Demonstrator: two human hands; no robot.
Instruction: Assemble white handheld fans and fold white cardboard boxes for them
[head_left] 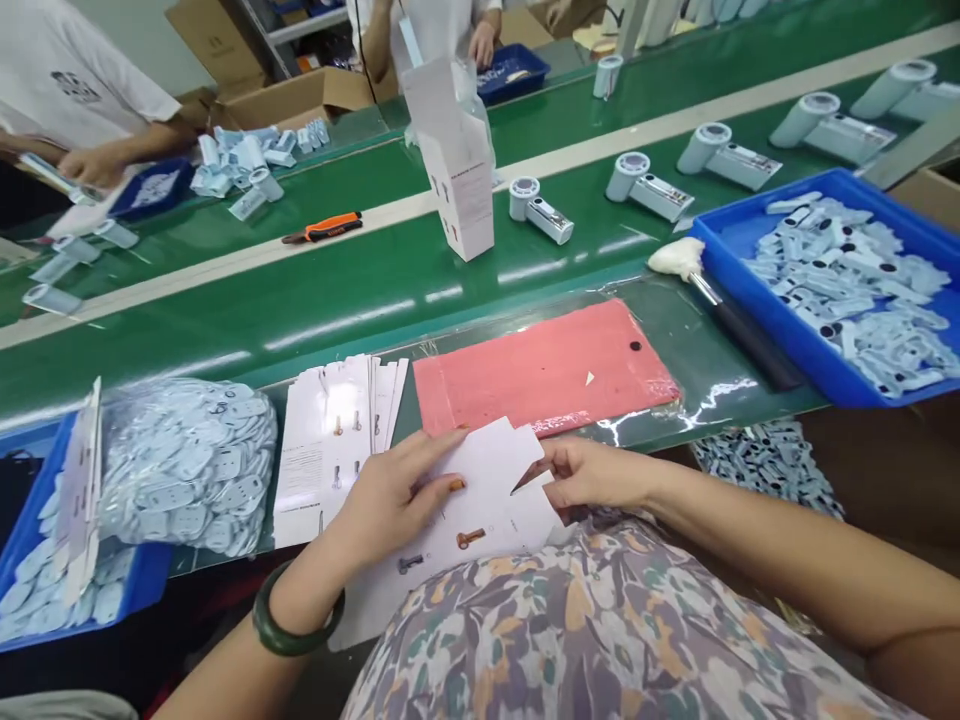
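A white printed carton (487,500), folded flat with cut flaps at its right end, is tilted against my body at the table's front edge. Across its left part lies my left hand (390,495), gripping it with thumb and fingers on the printed face. My right hand (589,472) pinches the flaps at the right end; some of its fingertips are hidden behind the card. Just left of the carton lies a stack of similar flat cartons (307,440). Beyond my hands is a red mat (540,365) with a small white scrap on it.
An upright white box (472,200) stands on the green conveyor (337,290), near light-blue devices (551,218) and orange-handled pliers (334,228). Right are a brush (739,320) and a blue parts tray (697,235). Left is a bag of pale-blue pieces (202,465). Co-workers sit opposite.
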